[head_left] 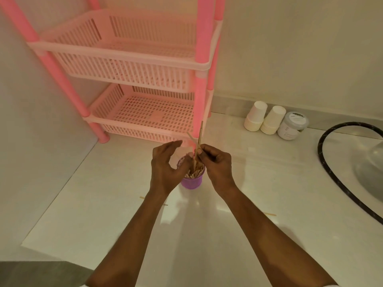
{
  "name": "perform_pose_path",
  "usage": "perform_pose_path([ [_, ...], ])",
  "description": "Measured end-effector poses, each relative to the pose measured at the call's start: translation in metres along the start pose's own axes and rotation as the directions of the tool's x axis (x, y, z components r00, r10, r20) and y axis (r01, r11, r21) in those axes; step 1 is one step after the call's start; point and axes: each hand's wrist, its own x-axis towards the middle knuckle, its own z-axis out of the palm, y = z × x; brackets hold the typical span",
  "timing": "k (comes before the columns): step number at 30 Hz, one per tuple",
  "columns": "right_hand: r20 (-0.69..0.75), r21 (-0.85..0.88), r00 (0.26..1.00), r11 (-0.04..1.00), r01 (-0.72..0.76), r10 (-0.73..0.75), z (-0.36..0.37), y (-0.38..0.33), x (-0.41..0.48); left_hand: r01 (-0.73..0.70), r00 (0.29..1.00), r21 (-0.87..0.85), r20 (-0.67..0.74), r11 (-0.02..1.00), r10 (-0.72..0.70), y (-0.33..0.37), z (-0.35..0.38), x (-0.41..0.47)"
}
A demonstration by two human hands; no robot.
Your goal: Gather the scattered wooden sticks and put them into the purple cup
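The purple cup (191, 182) stands on the white counter, packed with several wooden sticks (194, 172). My right hand (217, 164) pinches a few upright wooden sticks (200, 135) directly above the cup's mouth. My left hand (165, 168) hovers at the cup's left rim, fingers curved and apart, thumb near the sticks; I cannot tell whether it touches the cup. Loose sticks lie flat on the counter: one (142, 197) partly hidden under my left forearm, another (269, 214) to the right of my right forearm.
A pink plastic tiered rack (132, 65) stands behind the cup. Two stacks of white paper cups (256, 119) and a white lidded tub (292, 126) sit by the back wall. A black hose (335, 179) curves around a sink at the right. The counter edge drops at lower left.
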Motion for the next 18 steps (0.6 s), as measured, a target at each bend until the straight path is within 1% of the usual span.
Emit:
perform_pose_path([
  [2,-0.006,-0.019,1.0,1.0,-0.006,0.006,0.002,0.001,0.002,-0.049,0.998,-0.046,0.034,0.998,0.051,0.006,-0.001,0.012],
  [8,-0.014,-0.123,1.0,0.992,0.018,-0.019,0.003,0.008,0.005,-0.081,0.989,-0.23,0.098,0.97,0.106,0.013,0.001,0.032],
  [11,0.006,-0.221,0.999,0.975,0.035,-0.035,0.003,0.011,0.005,-0.093,0.982,-0.233,0.138,0.968,0.128,0.01,0.002,0.036],
  [14,0.021,-0.348,0.998,0.935,0.065,-0.062,0.002,0.01,0.006,-0.076,0.975,-0.251,0.185,0.965,0.125,0.007,0.004,0.037],
  [18,0.087,-0.503,0.986,0.848,0.167,-0.143,-0.002,0.009,0.009,-0.02,0.982,-0.243,0.175,0.97,0.064,0.01,0.005,0.036],
])
